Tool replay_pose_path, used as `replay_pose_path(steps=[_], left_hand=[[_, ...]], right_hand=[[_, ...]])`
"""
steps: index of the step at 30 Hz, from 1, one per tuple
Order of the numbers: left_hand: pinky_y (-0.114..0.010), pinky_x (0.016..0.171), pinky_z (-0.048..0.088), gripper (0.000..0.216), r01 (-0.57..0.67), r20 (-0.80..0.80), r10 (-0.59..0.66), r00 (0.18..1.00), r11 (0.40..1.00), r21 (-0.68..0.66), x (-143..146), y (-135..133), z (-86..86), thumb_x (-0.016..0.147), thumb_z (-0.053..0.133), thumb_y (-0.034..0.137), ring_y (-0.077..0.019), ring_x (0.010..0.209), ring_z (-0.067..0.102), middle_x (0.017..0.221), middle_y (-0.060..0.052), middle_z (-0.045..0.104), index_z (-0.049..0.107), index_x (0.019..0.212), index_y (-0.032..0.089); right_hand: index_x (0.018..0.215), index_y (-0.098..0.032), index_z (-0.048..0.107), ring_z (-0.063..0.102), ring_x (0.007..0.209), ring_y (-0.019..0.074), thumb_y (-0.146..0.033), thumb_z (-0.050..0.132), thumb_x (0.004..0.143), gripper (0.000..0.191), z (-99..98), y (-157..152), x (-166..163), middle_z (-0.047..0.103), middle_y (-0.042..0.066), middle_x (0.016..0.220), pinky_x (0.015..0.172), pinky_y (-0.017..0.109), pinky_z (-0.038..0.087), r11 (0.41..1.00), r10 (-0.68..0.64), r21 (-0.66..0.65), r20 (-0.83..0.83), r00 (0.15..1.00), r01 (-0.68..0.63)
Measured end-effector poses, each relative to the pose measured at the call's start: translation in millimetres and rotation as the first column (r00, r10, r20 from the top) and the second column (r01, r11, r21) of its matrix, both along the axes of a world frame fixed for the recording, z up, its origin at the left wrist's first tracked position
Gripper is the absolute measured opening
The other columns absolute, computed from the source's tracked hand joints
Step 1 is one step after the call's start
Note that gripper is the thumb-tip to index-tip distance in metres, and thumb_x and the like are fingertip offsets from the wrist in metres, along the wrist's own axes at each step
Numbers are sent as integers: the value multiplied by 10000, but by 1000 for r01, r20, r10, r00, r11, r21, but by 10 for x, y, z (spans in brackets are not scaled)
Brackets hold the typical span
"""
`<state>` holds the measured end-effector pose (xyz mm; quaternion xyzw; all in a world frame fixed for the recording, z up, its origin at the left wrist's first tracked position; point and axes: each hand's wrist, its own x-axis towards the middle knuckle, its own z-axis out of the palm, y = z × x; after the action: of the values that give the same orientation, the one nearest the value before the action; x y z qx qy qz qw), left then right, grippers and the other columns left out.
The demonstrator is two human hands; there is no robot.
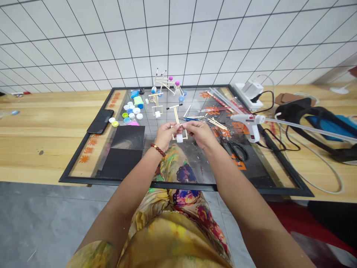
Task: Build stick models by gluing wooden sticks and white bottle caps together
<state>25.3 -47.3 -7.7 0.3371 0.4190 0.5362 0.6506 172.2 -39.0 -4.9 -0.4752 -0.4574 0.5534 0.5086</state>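
left hand: raised over the middle of the glass, fingertips drawn together, pinching the left side of the stick frame; a string of round dark red beads circles the wrist.
right hand: level with the other, thumb and forefinger closed on the frame's right side, remaining fingers curled under.
stick frame: a small build of thin pale wooden sticks, held in the air between both hands above the glass; one upright stick rises to a short crossbar with a dark tip, and a little white block hangs at the bottom.
glass sheet: flat, glossy, rectangular, set in a black frame with orange characters along the edges, lying on a long pale wooden bench.
stick models: angular wooden stick constructions with round pink and blue caps, standing at the far edge of the glass.
bottle caps: a loose cluster of round plastic caps, white, blue, green and pink, far left on the glass.
black sheets: matte, square-cornered, lying near left on the glass.
glue gun: white plastic, pistol-shaped, resting on the right side of the glass, a long clear glue rod sticking out behind.
scissors: black handled, flat on the glass just below the glue gun.
loose sticks: a few thin wooden sticks scattered beside the right hand.
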Motion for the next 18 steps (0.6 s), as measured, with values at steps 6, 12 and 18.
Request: replay_pose_path(steps=[6,12,18], left_hand=[[-248,634,510,254,21,27,-22,999,999,31,5,16,-26,677,855,301,-130,620,668,672,-41,728,701,782,127],[-257,675,525,284,20,25,-20,999,1000,-10,-2,34,-9,816,759,392,-151,655,700,711,-70,742,689,843,118],[-271,695,542,408,-7,11,9,1000,993,-114,-21,29,50,931,586,505,-168,676,717,734,-101,752,672,858,113]], right_hand=[[642,-186,708,409,532,80,-473,882,469,378,-26,15,-8,554,-45,517,575,267,318,1000,-28,5,-26,999,28],[652,-190,701,417,518,77,-491,884,457,403,-60,42,6,550,-46,525,548,257,317,999,-51,-18,-42,998,50],[578,-186,682,403,511,69,-423,868,449,328,-80,72,17,552,-36,522,526,249,288,986,-167,18,-83,983,169]])
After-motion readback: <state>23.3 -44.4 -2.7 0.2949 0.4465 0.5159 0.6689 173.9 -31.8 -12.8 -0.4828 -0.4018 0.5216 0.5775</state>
